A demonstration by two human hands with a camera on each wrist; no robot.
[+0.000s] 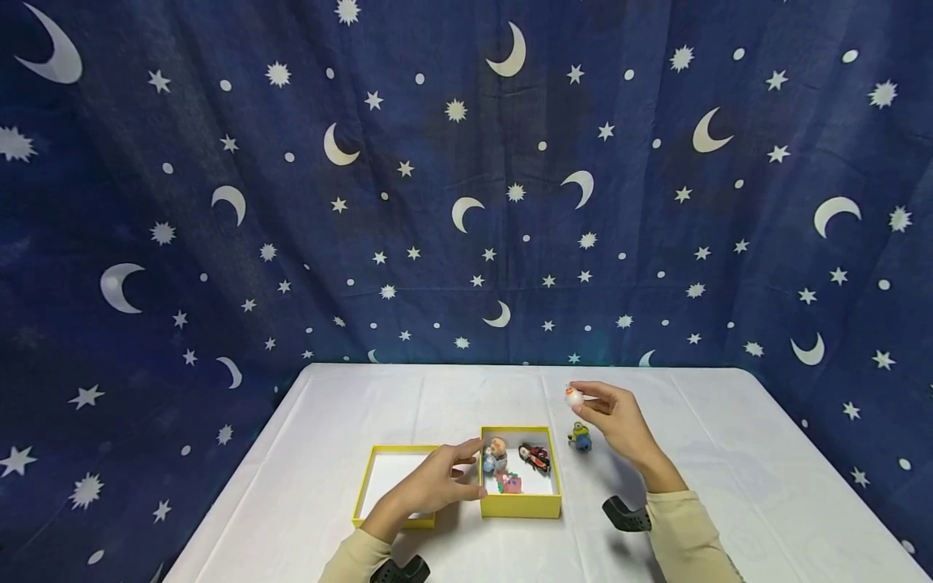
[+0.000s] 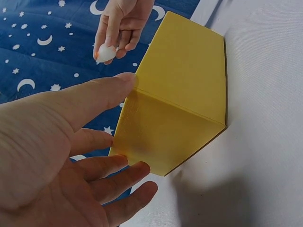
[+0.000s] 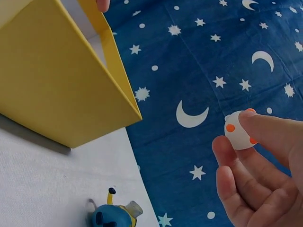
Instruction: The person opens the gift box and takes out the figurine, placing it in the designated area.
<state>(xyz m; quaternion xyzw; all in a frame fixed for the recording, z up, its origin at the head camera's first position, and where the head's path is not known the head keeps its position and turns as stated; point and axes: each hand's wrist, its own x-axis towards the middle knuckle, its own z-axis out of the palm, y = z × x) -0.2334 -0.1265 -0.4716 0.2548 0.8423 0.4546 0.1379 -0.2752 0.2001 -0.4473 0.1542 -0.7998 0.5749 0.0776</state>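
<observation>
Between thumb and fingers, my right hand pinches a small white toy with orange spots, raised above the table to the right of the yellow box. My left hand is at the box's left side, thumb and fingers spread and relaxed, with fingertips at the rim. Inside the box lie a pale figurine with an orange-brown top, a dark-and-red figurine and a pink toy with some green. A blue-and-yellow minion figure is on the table below my right hand.
Left of the box lies its yellow-edged white lid, partly hidden by my left hand and forearm. A white cloth covers the table. Behind it hangs a dark blue curtain with moons and stars.
</observation>
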